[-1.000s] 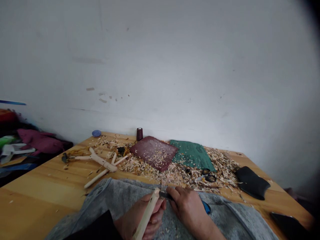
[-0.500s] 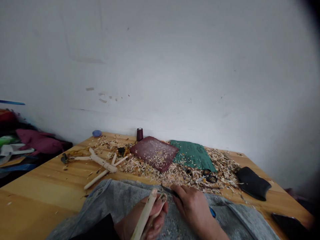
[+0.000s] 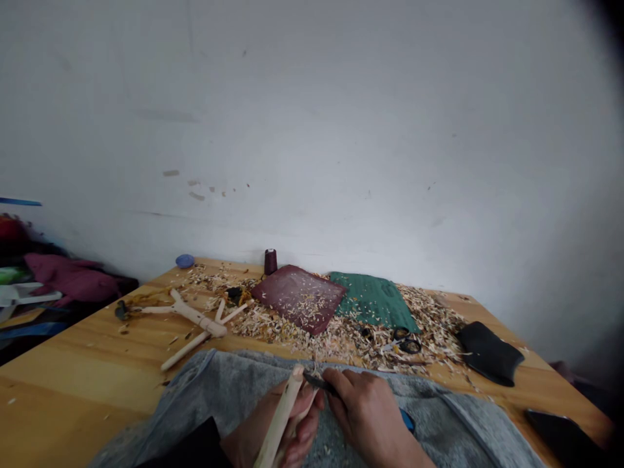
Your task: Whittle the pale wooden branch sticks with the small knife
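At the bottom centre my left hand (image 3: 273, 432) is wrapped round a pale wooden stick (image 3: 280, 416) that points up and away. My right hand (image 3: 368, 416) grips a knife with a blue handle (image 3: 405, 420); its dark blade (image 3: 316, 382) rests against the stick just below the tip. Both hands work over a grey towel (image 3: 234, 383) strewn with shavings.
On the wooden table (image 3: 73, 364) lie carved pale sticks (image 3: 195, 318), a heap of wood shavings (image 3: 429, 325), a maroon sheet (image 3: 299, 296), a green sheet (image 3: 373, 299), scissors (image 3: 404, 341), a thread spool (image 3: 270, 260), a black pouch (image 3: 487, 354) and a phone (image 3: 560, 435). Clothes (image 3: 68, 279) pile at left.
My right hand drew the knife out past the stick's tip, lifting a shaving, then came back with the blade against the stick. My left hand has kept hold of the stick.
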Motion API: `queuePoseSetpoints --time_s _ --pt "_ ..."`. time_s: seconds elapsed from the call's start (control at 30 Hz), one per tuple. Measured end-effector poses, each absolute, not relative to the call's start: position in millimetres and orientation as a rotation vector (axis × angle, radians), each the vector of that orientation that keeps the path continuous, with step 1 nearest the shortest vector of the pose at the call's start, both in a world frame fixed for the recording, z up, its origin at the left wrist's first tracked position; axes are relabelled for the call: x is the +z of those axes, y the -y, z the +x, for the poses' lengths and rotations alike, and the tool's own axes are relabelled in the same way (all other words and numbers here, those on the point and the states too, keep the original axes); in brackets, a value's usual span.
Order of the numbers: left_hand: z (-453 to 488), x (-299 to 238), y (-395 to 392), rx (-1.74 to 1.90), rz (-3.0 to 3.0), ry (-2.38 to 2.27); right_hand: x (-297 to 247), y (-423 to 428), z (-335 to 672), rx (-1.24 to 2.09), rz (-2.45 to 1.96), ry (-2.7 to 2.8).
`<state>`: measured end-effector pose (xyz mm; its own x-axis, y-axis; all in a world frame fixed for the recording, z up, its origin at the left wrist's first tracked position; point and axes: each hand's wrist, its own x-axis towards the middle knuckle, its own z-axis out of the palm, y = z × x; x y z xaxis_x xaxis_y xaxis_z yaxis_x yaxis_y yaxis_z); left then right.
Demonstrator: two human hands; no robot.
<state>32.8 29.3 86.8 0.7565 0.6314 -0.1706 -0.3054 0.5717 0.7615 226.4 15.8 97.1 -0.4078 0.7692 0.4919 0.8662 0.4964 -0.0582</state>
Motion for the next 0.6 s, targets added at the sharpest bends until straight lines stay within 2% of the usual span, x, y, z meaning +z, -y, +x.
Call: queuePoseSetpoints --time_s 0.6 --pt "33.8 93.4 -24.6 0.57 0.779 -0.435 98.8 -16.9 219.5 -0.226 -1.442 2.373"
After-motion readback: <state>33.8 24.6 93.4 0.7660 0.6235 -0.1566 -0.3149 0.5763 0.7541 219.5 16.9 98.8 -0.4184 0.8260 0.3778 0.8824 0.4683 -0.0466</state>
